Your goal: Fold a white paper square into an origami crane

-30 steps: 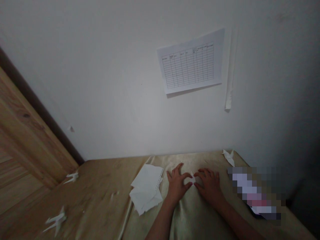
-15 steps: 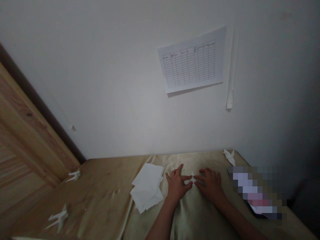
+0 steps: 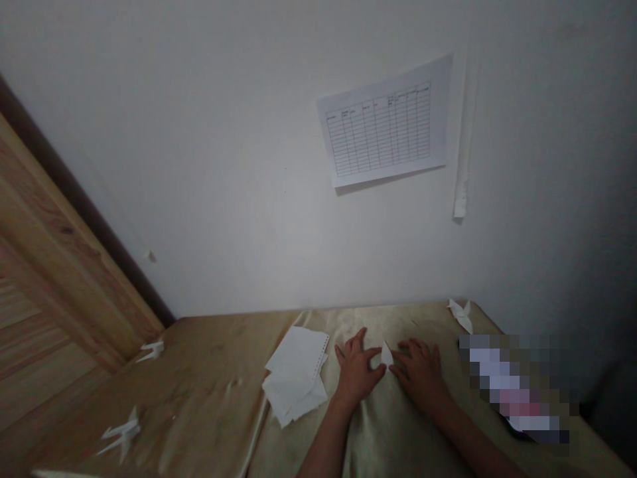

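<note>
My left hand (image 3: 357,370) and my right hand (image 3: 421,374) rest side by side on the cloth-covered table (image 3: 209,372). Between their fingertips stands a small folded piece of white paper (image 3: 387,353), its point raised. The thumb and forefinger of the left hand pinch its left edge, while the right hand's fingers press its right side down against the cloth. A loose stack of white notebook sheets (image 3: 296,376) lies just left of my left hand.
Small folded white paper figures sit at the table's far right corner (image 3: 460,314), by the wooden door at left (image 3: 152,350), and near the front left (image 3: 122,435). A printed grid sheet (image 3: 384,129) hangs on the wall. A blurred-out object (image 3: 515,392) lies right of my hands.
The small paper between my fingers has been folded narrower and now stands up in a point. Both hands stayed in nearly the same spot.
</note>
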`<state>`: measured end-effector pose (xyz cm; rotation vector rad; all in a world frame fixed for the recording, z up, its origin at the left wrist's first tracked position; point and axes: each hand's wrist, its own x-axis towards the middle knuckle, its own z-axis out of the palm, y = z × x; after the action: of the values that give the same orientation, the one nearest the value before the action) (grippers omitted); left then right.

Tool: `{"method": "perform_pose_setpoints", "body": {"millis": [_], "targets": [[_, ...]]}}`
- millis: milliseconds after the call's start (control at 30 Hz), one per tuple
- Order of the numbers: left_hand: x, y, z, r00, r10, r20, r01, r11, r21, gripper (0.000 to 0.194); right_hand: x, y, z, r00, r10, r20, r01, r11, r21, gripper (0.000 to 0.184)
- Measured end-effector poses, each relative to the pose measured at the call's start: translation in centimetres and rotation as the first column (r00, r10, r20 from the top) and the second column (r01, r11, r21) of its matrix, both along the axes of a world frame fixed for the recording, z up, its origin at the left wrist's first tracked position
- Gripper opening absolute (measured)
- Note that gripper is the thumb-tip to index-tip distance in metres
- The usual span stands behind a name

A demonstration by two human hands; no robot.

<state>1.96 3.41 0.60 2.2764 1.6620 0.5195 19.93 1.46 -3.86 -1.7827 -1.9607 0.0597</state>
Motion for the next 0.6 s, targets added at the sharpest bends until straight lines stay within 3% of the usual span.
{"method": "perform_pose_setpoints", "body": {"millis": [300,600], "targets": [[0.4,-0.3,0.7,0.992,0.036,0.121,-0.041,0.998,0.046,0.042,0.7,1.1,-0.5,0.992,0.021,-0.122,-0.013,0.998,0.064,0.020],[0.2,-0.6,0.6,0.984,0.049,0.174,-0.067,0.993,0.099,0.023,0.8,1.1,-0.6,0.971,-0.037,-0.235,0.072,0.987,0.142,0.035]]}}
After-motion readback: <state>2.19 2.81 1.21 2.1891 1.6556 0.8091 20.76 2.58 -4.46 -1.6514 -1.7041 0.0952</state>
